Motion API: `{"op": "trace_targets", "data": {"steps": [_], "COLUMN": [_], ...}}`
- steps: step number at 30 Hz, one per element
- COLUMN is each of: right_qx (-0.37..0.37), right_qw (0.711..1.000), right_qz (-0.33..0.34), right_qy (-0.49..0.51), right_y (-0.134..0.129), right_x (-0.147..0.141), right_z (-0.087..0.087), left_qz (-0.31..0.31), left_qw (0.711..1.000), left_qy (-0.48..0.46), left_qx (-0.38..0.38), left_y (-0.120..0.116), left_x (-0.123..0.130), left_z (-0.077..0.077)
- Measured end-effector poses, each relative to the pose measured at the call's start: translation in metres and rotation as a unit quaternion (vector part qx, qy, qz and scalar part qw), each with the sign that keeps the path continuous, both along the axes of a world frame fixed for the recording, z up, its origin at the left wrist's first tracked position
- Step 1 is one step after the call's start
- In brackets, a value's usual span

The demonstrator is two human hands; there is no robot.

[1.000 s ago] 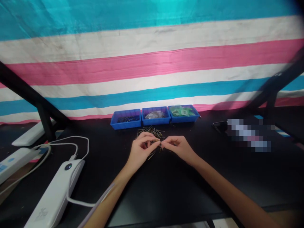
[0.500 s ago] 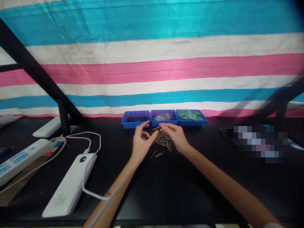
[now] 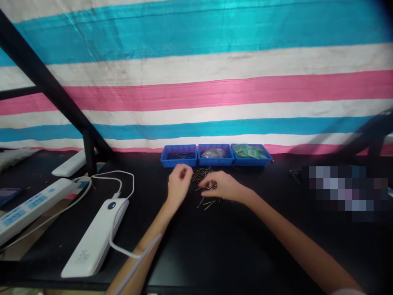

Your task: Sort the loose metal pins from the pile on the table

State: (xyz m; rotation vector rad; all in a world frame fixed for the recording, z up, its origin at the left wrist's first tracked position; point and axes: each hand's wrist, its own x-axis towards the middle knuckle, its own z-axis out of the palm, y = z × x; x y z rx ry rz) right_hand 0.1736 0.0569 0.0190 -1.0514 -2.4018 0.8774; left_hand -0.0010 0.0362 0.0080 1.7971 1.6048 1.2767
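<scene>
Pins toward desk's far edge: likely light, stiff, slippery; pinch mid-shaft. My right fingers parted; left fingers curled, contents unclear.

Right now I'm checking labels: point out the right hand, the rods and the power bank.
Right hand (image 3: 226, 187), head view: behind the thumb.
Rods (image 3: 199, 175), head view: heap's uncovered part.
Power bank (image 3: 93, 239), head view: top face.

Bright sheen high on the striped sheet, dim tabletop, dark upper-right corner, slight blur
</scene>
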Motion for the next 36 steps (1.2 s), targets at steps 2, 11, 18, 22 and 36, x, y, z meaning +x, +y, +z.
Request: {"op": "trace_targets", "data": {"steps": [2, 11, 18, 22, 36], "right_qx": [0.049, 0.192, 0.269, 0.258, -0.156], "right_qw": [0.997, 0.97, 0.946, 0.944, 0.914], "right_qz": [0.012, -0.098, -0.143, -0.185, -0.213], "right_qy": [-0.056, -0.112, -0.114, -0.089, 0.309], "right_y": [-0.022, -0.045, -0.032, -0.03, -0.032], "right_x": [0.014, 0.022, 0.031, 0.034, 0.026], "right_z": [-0.01, -0.038, -0.044, -0.045, -0.033], "left_qz": [-0.032, -0.157, -0.267, -0.258, -0.188], "left_qw": [0.983, 0.917, 0.905, 0.905, 0.982], "left_qy": [0.179, 0.353, 0.304, 0.33, 0.002], "left_qx": [-0.002, -0.095, -0.132, -0.068, -0.034], "left_y": [-0.007, -0.02, -0.019, -0.018, -0.014], "left_x": [0.006, 0.023, 0.015, 0.023, 0.034], "left_z": [0.0, -0.006, 0.002, -0.009, -0.009]}}
